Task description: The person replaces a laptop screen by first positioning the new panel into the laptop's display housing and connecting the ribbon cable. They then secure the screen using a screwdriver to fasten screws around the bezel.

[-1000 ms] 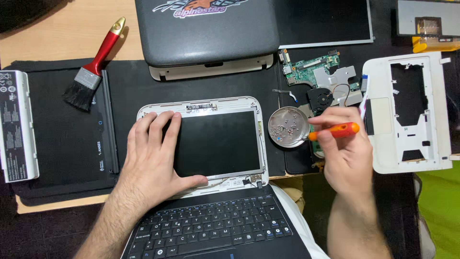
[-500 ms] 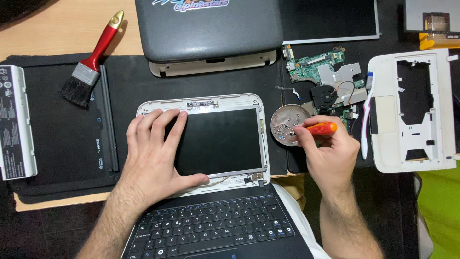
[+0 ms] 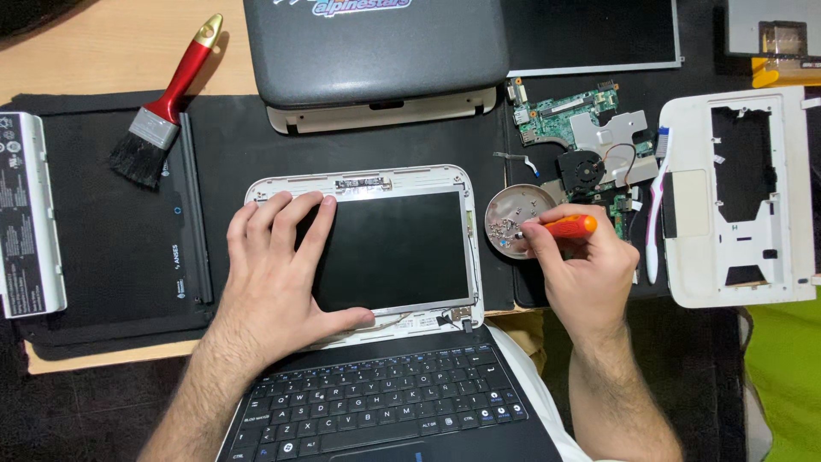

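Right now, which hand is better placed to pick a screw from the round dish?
Right. The right hand holds the orange screwdriver with its tip in the screw dish; the left hand lies flat on the laptop screen.

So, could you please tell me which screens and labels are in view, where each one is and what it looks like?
Laptop screen: centre, dark rectangle in a white frame, under the left hand.
Loose panel: top, right of centre, flat and dark with a silvery edge.
Battery label: far left, black strip on a white bar.
Lid logo: top centre, coloured on grey.
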